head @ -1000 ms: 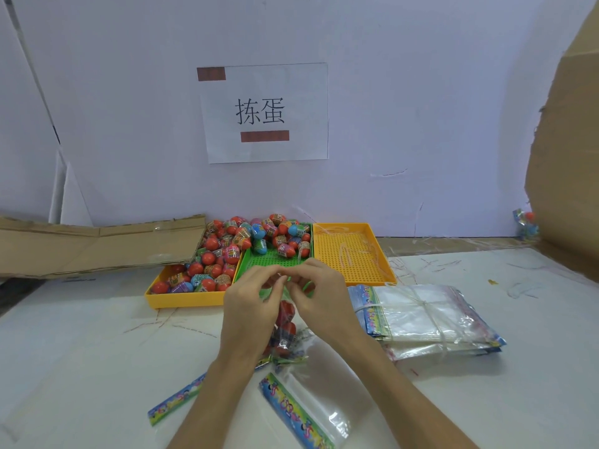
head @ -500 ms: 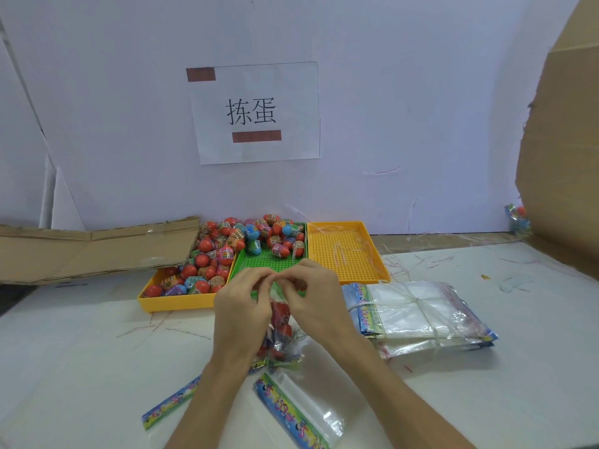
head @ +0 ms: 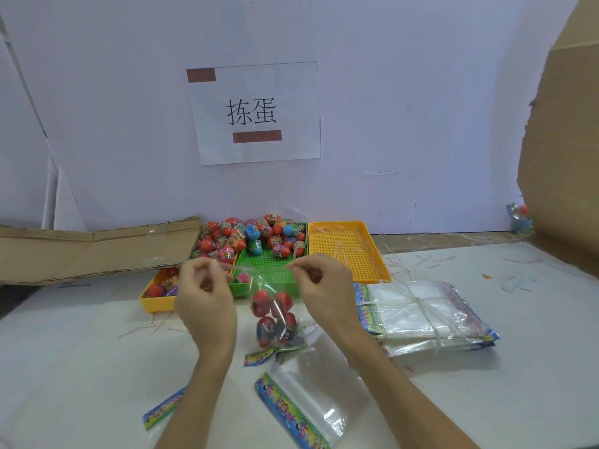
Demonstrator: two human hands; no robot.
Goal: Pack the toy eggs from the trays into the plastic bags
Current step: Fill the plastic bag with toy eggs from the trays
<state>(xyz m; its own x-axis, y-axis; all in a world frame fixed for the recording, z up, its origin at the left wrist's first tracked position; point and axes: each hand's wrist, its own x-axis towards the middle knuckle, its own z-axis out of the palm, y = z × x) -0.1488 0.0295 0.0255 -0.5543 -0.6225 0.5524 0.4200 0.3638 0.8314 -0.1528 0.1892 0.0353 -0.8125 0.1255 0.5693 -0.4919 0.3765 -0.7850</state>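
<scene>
Fingers [head: 212,270] of both hands are pinching the filled bag's [head: 275,314] mouth, sealing it; next it likely needs setting aside.

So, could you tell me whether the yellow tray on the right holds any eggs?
Empty of eggs: the right yellow tray shows bare perforated floor, only thin clear strands.

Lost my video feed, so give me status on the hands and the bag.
Left hand and right hand pinch top of clear plastic bag. About four red toy eggs inside. Nothing in the way.
</scene>
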